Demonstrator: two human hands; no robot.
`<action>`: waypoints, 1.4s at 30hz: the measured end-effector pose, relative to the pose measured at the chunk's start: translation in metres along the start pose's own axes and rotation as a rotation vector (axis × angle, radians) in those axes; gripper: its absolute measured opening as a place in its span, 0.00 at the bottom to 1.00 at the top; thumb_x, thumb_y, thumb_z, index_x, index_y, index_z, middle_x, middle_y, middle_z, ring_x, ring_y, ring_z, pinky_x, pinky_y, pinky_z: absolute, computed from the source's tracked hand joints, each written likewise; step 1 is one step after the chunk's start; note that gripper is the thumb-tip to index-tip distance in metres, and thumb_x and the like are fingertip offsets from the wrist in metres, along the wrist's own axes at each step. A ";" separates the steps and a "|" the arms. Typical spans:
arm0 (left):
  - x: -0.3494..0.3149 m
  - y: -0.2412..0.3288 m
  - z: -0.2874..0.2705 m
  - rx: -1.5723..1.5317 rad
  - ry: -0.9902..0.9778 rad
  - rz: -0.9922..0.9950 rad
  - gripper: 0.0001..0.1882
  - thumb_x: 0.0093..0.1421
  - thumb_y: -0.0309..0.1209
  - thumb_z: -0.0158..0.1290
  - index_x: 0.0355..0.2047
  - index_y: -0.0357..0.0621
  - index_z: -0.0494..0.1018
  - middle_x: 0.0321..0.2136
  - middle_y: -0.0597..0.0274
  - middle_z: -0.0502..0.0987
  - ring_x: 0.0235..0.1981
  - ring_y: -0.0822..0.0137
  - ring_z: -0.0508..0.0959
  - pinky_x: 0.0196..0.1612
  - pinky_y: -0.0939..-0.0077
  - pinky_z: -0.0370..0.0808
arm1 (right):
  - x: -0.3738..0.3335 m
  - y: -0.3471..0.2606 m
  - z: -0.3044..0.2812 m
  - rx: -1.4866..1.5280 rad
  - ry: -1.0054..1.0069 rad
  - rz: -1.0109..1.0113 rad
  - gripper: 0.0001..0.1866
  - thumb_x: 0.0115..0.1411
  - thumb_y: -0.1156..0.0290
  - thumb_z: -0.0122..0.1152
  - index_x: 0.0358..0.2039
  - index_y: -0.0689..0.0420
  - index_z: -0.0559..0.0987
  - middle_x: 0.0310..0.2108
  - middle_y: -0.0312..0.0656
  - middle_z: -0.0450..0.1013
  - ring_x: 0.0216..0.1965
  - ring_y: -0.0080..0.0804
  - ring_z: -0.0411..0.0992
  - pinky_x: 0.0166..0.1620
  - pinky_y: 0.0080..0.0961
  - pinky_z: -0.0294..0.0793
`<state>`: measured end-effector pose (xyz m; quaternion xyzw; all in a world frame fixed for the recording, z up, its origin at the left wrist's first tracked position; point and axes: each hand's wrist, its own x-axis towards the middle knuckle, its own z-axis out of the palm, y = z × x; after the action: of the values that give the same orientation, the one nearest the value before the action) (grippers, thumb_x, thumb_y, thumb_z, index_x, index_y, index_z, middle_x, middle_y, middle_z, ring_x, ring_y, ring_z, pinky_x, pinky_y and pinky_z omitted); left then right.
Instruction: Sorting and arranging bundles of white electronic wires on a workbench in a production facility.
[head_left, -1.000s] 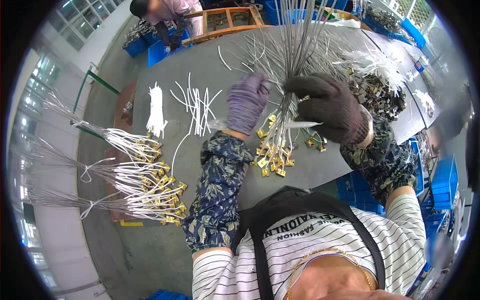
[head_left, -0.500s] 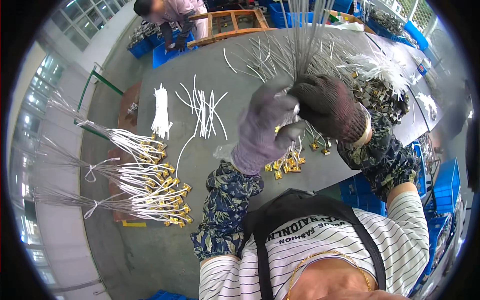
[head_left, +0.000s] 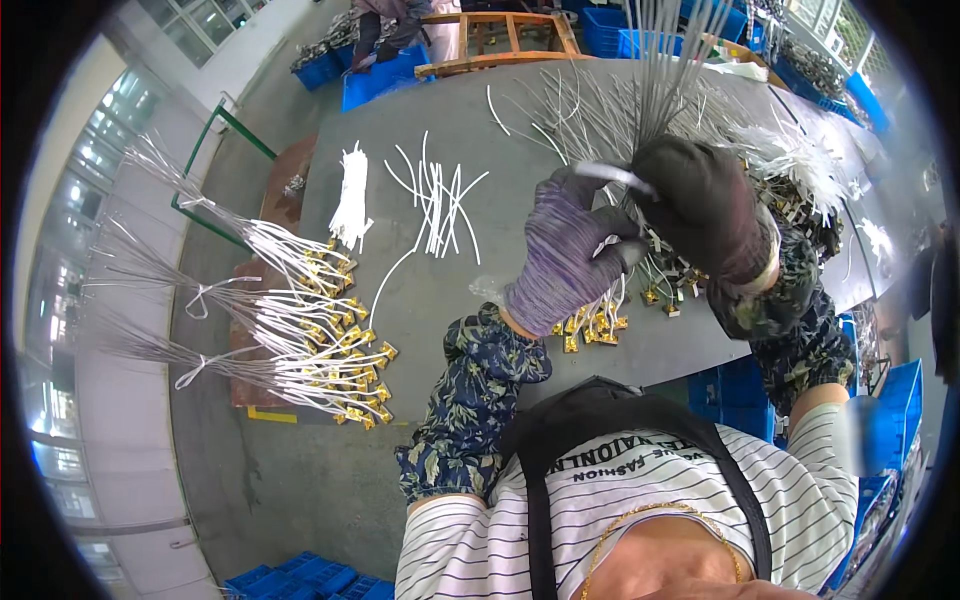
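My left hand (head_left: 580,240), in a purple-grey glove with dark fingertips, is closed round the middle of a wire bundle (head_left: 655,85). Thin grey wires fan upward from it. Below the hand hang white-sleeved ends with brass-coloured connectors (head_left: 598,322). My right hand (head_left: 700,205), in a dark glove, is closed against the bundle, fingers pinching a white tie strip (head_left: 612,175) that sticks out leftward over my left fingers. Part of the strip and the bundle's middle are hidden behind the gloves.
Three tied wire bundles (head_left: 290,340) lie at the table's left edge. A stack of white strips (head_left: 351,200) and loose white wires (head_left: 436,205) lie on the grey table (head_left: 420,290). Piled wires (head_left: 570,105) cover the far right. Another person (head_left: 385,25) works beyond, near blue crates (head_left: 385,78).
The white strip now shows clearly between my hands, stretched leftward from my right fingers. My left fingers sit lower round the bundle. The whole view has shifted slightly.
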<state>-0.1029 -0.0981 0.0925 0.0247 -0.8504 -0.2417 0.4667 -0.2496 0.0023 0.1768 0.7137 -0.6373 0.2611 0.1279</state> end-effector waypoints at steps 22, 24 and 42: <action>0.024 -0.052 0.009 -0.048 0.067 -0.166 0.08 0.55 0.30 0.58 0.34 0.42 0.75 0.30 0.58 0.77 0.30 0.62 0.78 0.35 0.71 0.75 | -0.031 0.023 -0.011 -0.098 0.029 -0.064 0.05 0.50 0.74 0.62 0.28 0.58 0.77 0.23 0.44 0.71 0.24 0.42 0.71 0.28 0.30 0.68; 0.007 -0.065 0.002 -0.221 -0.059 -0.366 0.08 0.55 0.31 0.58 0.33 0.43 0.75 0.31 0.58 0.78 0.30 0.61 0.79 0.35 0.71 0.75 | -0.038 0.031 0.025 0.204 0.068 -0.034 0.05 0.52 0.76 0.62 0.30 0.59 0.77 0.23 0.41 0.71 0.23 0.33 0.71 0.27 0.25 0.68; -0.266 -0.218 -0.128 1.069 -0.744 -1.112 0.10 0.57 0.29 0.46 0.32 0.39 0.76 0.28 0.52 0.79 0.31 0.54 0.81 0.32 0.58 0.77 | 0.077 -0.032 0.116 0.770 -0.235 0.607 0.05 0.54 0.71 0.61 0.30 0.57 0.77 0.23 0.29 0.69 0.24 0.17 0.65 0.29 0.20 0.63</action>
<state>0.1099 -0.2693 -0.1524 0.5740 -0.8123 0.0055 -0.1032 -0.1895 -0.1179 0.1264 0.5160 -0.6838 0.4205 -0.2989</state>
